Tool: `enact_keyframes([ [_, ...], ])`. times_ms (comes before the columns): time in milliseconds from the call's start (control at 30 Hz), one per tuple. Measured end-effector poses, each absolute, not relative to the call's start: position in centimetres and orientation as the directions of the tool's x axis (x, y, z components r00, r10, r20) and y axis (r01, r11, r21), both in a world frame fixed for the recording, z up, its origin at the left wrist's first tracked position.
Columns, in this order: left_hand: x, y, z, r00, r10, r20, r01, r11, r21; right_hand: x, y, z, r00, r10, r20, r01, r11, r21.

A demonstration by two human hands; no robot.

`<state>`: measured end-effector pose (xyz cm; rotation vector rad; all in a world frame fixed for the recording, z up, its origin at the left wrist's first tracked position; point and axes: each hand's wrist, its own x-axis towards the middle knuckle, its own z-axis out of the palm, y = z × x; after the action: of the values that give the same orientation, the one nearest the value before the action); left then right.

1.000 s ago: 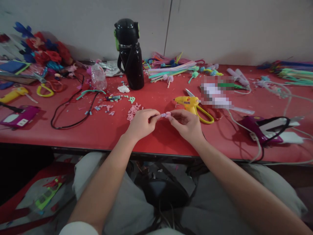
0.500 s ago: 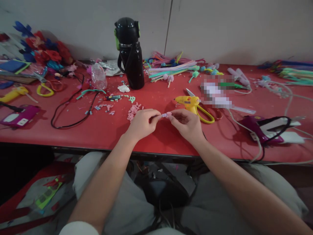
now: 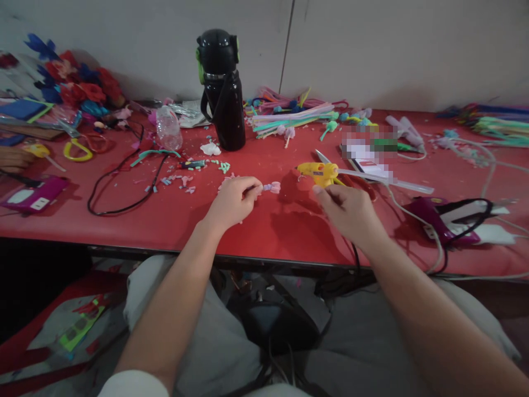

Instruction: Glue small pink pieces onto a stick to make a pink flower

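My left hand (image 3: 235, 205) is closed in a pinch on one end of a small pink-and-lavender fuzzy piece (image 3: 271, 188), whose pink end points right, just above the red table. Some pale pink bits are partly hidden behind that hand. My right hand (image 3: 347, 212) curls over the handle of a yellow hot glue gun (image 3: 317, 172), thumb just below the gun's body. The palm hides most of the handle. A clear glue stick (image 3: 409, 185) runs out behind the gun. Scissors (image 3: 321, 156) lie behind it, their yellow grip mostly covered.
A black bottle (image 3: 225, 105) stands at the back, near bundles of pipe cleaners (image 3: 293, 118). Purple power boxes (image 3: 444, 220) and cables lie right and left. Small cut bits (image 3: 223, 167) and a clear plastic bottle (image 3: 168, 129) sit left. Another person's hand (image 3: 14, 160) shows at the far left.
My right hand has let go of the small fuzzy piece and moved right to the glue gun. My left hand has shifted slightly left, keeping the piece. Another person's hand has appeared at far left.
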<state>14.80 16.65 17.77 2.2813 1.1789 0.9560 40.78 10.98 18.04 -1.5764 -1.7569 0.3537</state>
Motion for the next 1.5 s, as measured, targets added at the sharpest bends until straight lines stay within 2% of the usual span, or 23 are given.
enact_keyframes([
  [100,14.5,16.8,17.8,0.391,0.844,0.367,0.553,-0.534,0.64,42.7,11.4,18.2,0.083,0.951,0.297,0.841,0.093,-0.533],
  [200,14.4,17.0,17.7,0.368,0.84,0.399,0.537,-0.542,0.646,43.2,12.5,17.4,0.172,0.931,0.322,0.868,0.011,-0.496],
  [333,14.5,17.1,17.7,0.318,0.858,0.405,0.478,-0.513,0.712,42.9,14.4,15.8,0.176,0.926,0.334,0.885,-0.001,-0.465],
  [433,14.5,17.1,17.8,0.285,0.883,0.373,0.437,-0.466,0.769,42.6,15.4,15.0,0.171,0.931,0.324,0.852,0.026,-0.523],
  [500,14.5,17.2,17.8,0.26,0.899,0.352,0.405,-0.433,0.805,42.4,15.5,14.9,0.15,0.945,0.289,0.778,0.067,-0.625],
  [633,14.4,17.6,17.7,0.196,0.926,0.322,0.339,-0.372,0.864,41.3,14.3,15.6,0.024,0.98,0.199,0.433,0.169,-0.885],
  [700,14.4,17.8,17.6,0.177,0.931,0.32,0.32,-0.362,0.876,40.5,13.4,16.0,-0.034,0.988,0.154,0.272,0.157,-0.949],
  [800,14.3,18.1,17.4,0.152,0.932,0.329,0.308,-0.361,0.88,39.4,12.5,16.1,-0.061,0.992,0.114,0.159,0.122,-0.98],
  [1500,14.6,18.3,17.6,0.161,0.918,0.363,0.391,-0.397,0.83,38.5,12.2,15.2,-0.159,0.964,0.213,0.248,0.248,-0.937],
])
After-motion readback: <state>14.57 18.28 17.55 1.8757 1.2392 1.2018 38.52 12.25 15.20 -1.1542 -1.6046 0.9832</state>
